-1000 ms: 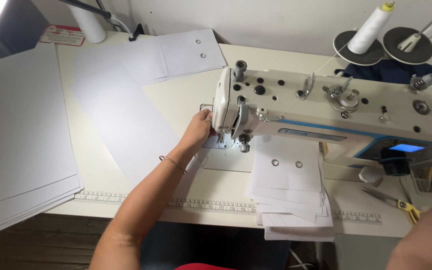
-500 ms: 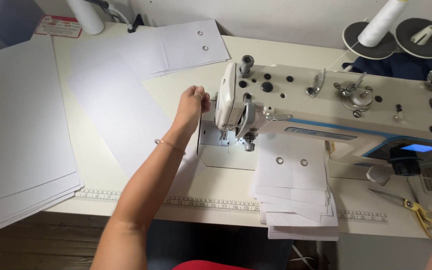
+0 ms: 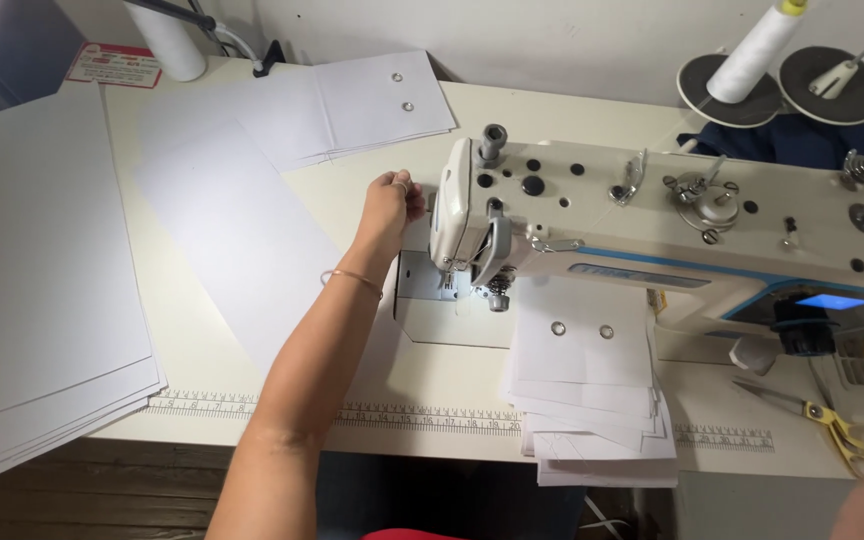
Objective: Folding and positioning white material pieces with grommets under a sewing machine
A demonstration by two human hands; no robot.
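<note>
Item: my left hand (image 3: 392, 203), fingers curled and holding nothing, beside the sewing machine (image 3: 652, 215) head; white sheet (image 3: 242, 240) alongside; right hand unseen.

Matt white cloth sheets (image 3: 242, 240) lie by the glossy enamelled-metal sewing machine (image 3: 672, 215).

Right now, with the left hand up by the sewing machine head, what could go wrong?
1. The left hand sits close to the cream industrial sewing machine's needle area; if the machine ran, fingers might get caught.
2. The stack of white eyeleted pieces overhangs the cream table's front edge and could slide off.
3. The yellow-handled scissors lie near that edge and could be knocked down.
</note>
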